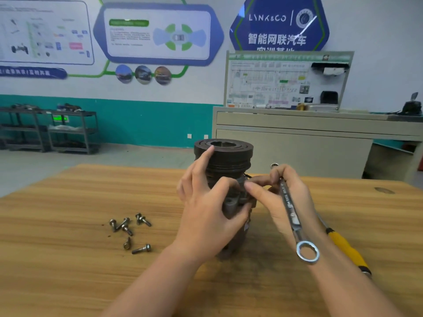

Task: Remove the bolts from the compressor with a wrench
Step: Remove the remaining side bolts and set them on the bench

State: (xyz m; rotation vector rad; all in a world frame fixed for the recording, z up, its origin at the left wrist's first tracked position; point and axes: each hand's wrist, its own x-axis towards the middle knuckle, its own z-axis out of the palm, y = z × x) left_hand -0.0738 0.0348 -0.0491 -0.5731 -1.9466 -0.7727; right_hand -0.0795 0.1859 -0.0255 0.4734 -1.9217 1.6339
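Note:
The dark compressor [225, 156] stands upright on the wooden table [68, 259], its grooved pulley on top. My left hand [206, 216] grips its body from the left, index finger resting on the pulley rim. My right hand [281, 197] holds a silver ring wrench [290, 213] along the palm, while its thumb and fingertips reach to a spot on the compressor's upper right side. Whether a bolt sits between those fingertips is hidden. Several loose bolts [128, 227] lie on the table left of the compressor.
A yellow-handled tool [345, 248] lies on the table under my right forearm. Beyond the table stand a beige cabinet [293, 143] with a display board and, at far left, dark metal shelves [48, 131].

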